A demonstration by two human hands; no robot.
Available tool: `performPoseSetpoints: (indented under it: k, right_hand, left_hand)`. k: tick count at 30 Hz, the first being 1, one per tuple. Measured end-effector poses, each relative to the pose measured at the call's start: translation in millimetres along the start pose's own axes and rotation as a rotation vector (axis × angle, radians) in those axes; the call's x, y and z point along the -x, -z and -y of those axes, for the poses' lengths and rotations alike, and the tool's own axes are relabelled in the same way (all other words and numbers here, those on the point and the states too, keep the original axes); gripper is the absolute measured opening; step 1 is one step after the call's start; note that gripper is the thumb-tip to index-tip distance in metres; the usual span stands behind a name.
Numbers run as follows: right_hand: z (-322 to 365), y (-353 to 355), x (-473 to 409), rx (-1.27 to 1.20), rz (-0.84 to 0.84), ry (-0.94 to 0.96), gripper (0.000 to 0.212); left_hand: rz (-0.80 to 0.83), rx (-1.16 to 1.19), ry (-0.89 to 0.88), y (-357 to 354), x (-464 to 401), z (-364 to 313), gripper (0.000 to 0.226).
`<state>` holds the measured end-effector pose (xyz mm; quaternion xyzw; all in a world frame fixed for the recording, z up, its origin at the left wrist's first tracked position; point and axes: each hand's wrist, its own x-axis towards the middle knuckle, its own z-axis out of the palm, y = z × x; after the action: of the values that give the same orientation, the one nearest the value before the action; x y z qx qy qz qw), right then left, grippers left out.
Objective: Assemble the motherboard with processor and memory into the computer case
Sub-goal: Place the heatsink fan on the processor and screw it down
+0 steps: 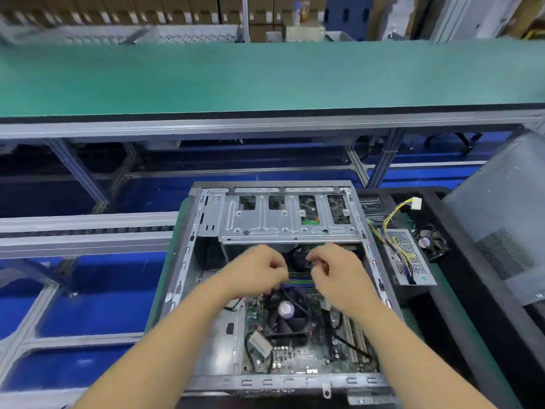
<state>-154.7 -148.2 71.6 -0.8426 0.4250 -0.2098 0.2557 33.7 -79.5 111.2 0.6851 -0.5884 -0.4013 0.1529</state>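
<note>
An open grey computer case (188, 255) lies flat in front of me. Inside it sits the green motherboard (298, 357) with a black processor fan (286, 312) in the middle. Beyond the fan lies a memory stick (299, 281) in its slot. My left hand (255, 271) has curled fingers at the stick's left end, and my right hand (336, 274) has curled fingers at its right end. The fingertips are blurred, so I cannot make out whether they pinch the stick or press on it.
The case's drive cage (283, 219) spans its far end. A power supply (410, 255) with yellow and black wires lies outside to the right, beside a small fan (430, 242). A grey case panel (507, 214) leans at the far right. A green conveyor belt (265, 78) runs behind.
</note>
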Motion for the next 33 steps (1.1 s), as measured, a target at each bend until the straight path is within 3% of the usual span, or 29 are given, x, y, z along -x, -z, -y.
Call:
performPoseSetpoints:
  k: [2, 3, 5, 8, 10, 14, 19, 24, 29, 33]
  right_hand:
    - [6, -16, 2, -0.062, 0.199, -0.094, 0.031]
    - [5, -22, 3, -0.039, 0.275, -0.139, 0.038]
    - [-1, -28, 7, 0.018, 0.38, -0.226, 0.05]
    - [-12, -25, 14, 0.038, 0.528, -0.255, 0.063]
    - [-18, -23, 15, 0.049, 0.622, -0.234, 0.071]
    - [-24, -19, 16, 0.064, 0.67, -0.213, 0.079]
    - [-27, -18, 15, 0.108, 0.664, -0.192, 0.079]
    - [-32, -22, 11, 0.108, 0.677, -0.192, 0.072]
    - [-36, -24, 12, 0.105, 0.69, -0.249, 0.077]
    - [-34, -24, 10, 0.145, 0.663, -0.218, 0.063]
  left_hand:
    - [-0.314, -0.156, 0.059, 1, 2, 36, 0.015]
    - [-0.336, -0.151, 0.043, -5, 3, 48, 0.016]
    - [-0.22, -0.161, -0.018, -25, 5, 61, 0.048]
    - [-0.125, -0.383, -0.109, -41, 4, 65, 0.107]
    - [-0.125, -0.487, -0.128, -44, 3, 63, 0.121]
    - [-0.094, -0.425, -0.139, -45, 5, 63, 0.123]
    - [-0.208, -0.691, -0.375, -46, 3, 63, 0.107]
    - [-0.184, -0.75, -0.373, -51, 2, 60, 0.103]
    - [-0.157, -0.791, -0.283, -52, 0, 62, 0.116]
    - [-0.099, -0.772, -0.307, -53, -2, 60, 0.103]
